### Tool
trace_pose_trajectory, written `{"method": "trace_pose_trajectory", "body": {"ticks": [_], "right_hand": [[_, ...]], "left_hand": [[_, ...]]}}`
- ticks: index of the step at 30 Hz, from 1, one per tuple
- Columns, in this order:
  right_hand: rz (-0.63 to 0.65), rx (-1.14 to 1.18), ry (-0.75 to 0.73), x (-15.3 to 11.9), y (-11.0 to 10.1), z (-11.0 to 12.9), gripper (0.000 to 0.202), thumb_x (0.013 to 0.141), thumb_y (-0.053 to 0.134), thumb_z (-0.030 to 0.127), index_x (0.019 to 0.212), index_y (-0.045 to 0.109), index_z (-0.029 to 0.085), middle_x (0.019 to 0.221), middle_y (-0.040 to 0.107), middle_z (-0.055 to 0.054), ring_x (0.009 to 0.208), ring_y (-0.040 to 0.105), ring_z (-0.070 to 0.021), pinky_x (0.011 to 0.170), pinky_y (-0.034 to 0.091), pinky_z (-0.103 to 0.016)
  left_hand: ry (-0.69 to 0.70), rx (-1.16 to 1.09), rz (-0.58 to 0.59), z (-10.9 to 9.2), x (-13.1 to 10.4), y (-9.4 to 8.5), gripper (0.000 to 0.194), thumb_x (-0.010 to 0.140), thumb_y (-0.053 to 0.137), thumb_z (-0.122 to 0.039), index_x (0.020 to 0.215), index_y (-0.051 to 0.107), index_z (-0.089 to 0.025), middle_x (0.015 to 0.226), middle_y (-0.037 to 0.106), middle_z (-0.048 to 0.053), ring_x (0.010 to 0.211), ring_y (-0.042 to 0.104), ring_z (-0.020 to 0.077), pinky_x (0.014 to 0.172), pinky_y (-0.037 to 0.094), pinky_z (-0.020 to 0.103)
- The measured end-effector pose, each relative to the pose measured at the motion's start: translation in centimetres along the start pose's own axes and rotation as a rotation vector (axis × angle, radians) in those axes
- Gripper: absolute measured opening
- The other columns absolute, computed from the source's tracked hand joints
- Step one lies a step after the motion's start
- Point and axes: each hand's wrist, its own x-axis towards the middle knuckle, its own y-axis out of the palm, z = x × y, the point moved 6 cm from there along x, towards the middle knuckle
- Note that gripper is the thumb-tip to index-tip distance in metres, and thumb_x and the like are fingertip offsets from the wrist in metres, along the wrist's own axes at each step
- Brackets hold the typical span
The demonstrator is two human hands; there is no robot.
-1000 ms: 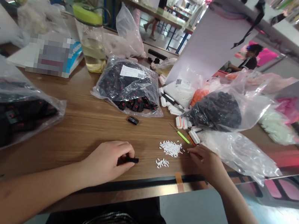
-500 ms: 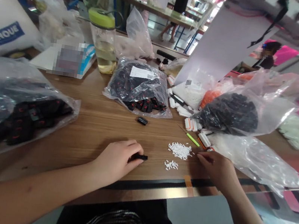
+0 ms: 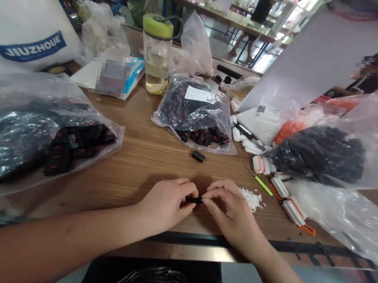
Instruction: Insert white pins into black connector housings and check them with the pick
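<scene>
My left hand (image 3: 166, 205) is closed around a small black plastic connector housing (image 3: 194, 200), held just above the wooden table near its front edge. My right hand (image 3: 236, 216) meets the housing's right end with thumb and forefinger pinched together. Whatever lies between those right fingertips is hidden or too small to name. Beyond the right hand lies a loose pile of tiny white plastic pieces (image 3: 253, 199), partly covered by that hand. Another black housing (image 3: 198, 156) rests on the table ahead of both hands.
A clear bag of black housings (image 3: 196, 114) sits ahead, another bag (image 3: 46, 138) at left. On the right are a green-handled pick (image 3: 263, 185), white bundles with orange bands (image 3: 294, 210) and a bag of black parts (image 3: 323, 153). A bottle (image 3: 155, 59) stands behind.
My right hand has moved left from beside the white pieces to the housing in my left hand. The camera view has swung left, so the table items appear farther right.
</scene>
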Motion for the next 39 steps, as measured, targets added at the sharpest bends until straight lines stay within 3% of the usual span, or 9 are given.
{"method": "trace_pose_trajectory", "body": {"ticks": [7,11,19,24,31,33,35,37,39], "right_hand": [[0.027,0.007,0.024,-0.3,0.9,-1.1,0.009,0.095,0.058,0.021,0.089,0.066,0.022,0.097,0.062,-0.004,0.094,0.058,-0.0190,0.086,0.045,-0.037],[0.029,-0.027,0.003,-0.2,1.1,-0.4,0.010,0.096,0.057,0.019,0.089,0.064,0.021,0.096,0.061,-0.005,0.093,0.056,-0.0195,0.085,0.044,-0.038],[0.060,-0.307,-0.141,-0.2,1.1,1.5,0.015,0.097,0.054,0.017,0.091,0.067,0.019,0.094,0.068,-0.005,0.088,0.054,-0.0216,0.081,0.039,-0.041],[-0.028,-0.315,-0.240,-1.1,0.7,1.5,0.017,0.095,0.057,0.014,0.107,0.069,0.018,0.099,0.072,-0.006,0.090,0.059,-0.0206,0.083,0.041,-0.040],[-0.004,-0.346,-0.241,-1.2,1.4,2.0,0.020,0.092,0.058,0.014,0.103,0.072,0.021,0.099,0.073,-0.006,0.087,0.063,-0.0217,0.082,0.045,-0.042],[-0.022,-0.297,-0.194,-1.5,0.2,1.0,0.020,0.092,0.059,0.017,0.105,0.072,0.022,0.101,0.073,-0.006,0.089,0.064,-0.0213,0.084,0.047,-0.041],[-0.119,-0.282,-0.072,-2.1,-2.4,-1.4,0.019,0.093,0.058,0.023,0.105,0.072,0.022,0.104,0.073,-0.007,0.093,0.066,-0.0214,0.086,0.049,-0.039],[-0.258,-0.382,0.151,-3.5,-6.0,-5.0,0.022,0.094,0.055,0.030,0.099,0.074,0.021,0.099,0.074,-0.008,0.089,0.069,-0.0227,0.078,0.052,-0.037],[-0.204,-0.602,0.406,-5.1,-8.6,-8.7,0.026,0.090,0.056,0.038,0.093,0.076,0.022,0.086,0.075,-0.007,0.075,0.069,-0.0244,0.066,0.050,-0.036]], "left_hand": [[-0.010,-0.013,-0.024,0.0,0.0,-0.1,0.009,0.080,0.068,-0.014,0.085,0.063,-0.020,0.078,0.061,-0.002,0.069,0.057,0.0139,0.064,0.043,0.027],[-0.019,-0.009,-0.023,0.0,0.1,-0.1,0.009,0.080,0.067,-0.014,0.084,0.062,-0.020,0.078,0.061,-0.002,0.069,0.056,0.0140,0.064,0.043,0.027],[-0.029,0.003,-0.015,0.0,0.0,-0.1,0.008,0.081,0.066,-0.016,0.084,0.061,-0.020,0.079,0.060,-0.002,0.067,0.056,0.0136,0.062,0.043,0.027],[-0.034,-0.009,-0.031,0.1,0.0,-0.1,0.008,0.079,0.066,-0.016,0.084,0.061,-0.020,0.079,0.060,-0.003,0.068,0.056,0.0137,0.063,0.043,0.027],[-0.035,0.006,-0.012,0.1,0.2,-0.1,0.008,0.080,0.063,-0.015,0.085,0.062,-0.021,0.079,0.061,-0.002,0.067,0.057,0.0137,0.063,0.043,0.028],[-0.033,0.000,-0.011,0.1,0.1,-0.1,0.007,0.081,0.062,-0.015,0.086,0.062,-0.021,0.080,0.061,-0.002,0.067,0.057,0.0135,0.063,0.043,0.028],[-0.034,-0.004,-0.007,0.2,0.1,-0.1,0.007,0.081,0.062,-0.016,0.086,0.062,-0.020,0.081,0.061,-0.002,0.067,0.056,0.0130,0.062,0.042,0.028],[-0.040,-0.002,0.003,0.3,0.0,-0.1,0.006,0.081,0.062,-0.017,0.086,0.062,-0.020,0.082,0.061,-0.002,0.065,0.055,0.0125,0.060,0.041,0.028],[-0.044,0.001,0.009,0.3,0.0,-0.2,0.005,0.081,0.062,-0.018,0.086,0.062,-0.020,0.082,0.061,-0.002,0.065,0.055,0.0121,0.060,0.041,0.028]]}}
